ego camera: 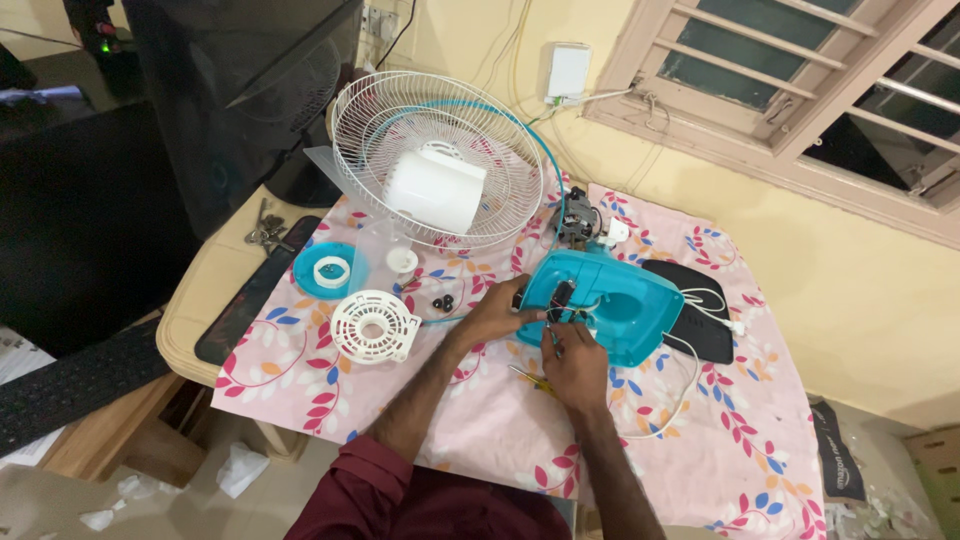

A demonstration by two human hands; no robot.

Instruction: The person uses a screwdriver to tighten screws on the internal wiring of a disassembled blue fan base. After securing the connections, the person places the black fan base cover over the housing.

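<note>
Turquoise fan base (625, 305) lying on the pink floral cloth (480, 420), left hand (497, 312) gripping its near edge, right hand (575, 362) just beside, fingers pinched on small wiring, yellow-handled screwdriver (530, 378) under the wrists, white fan guard (440, 160) well beyond

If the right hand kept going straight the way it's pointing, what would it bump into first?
The right hand points up the table at the blue fan base, which its fingertips already seem to touch at the wiring. So it would meet that base first, though depth is hard to judge.
</note>
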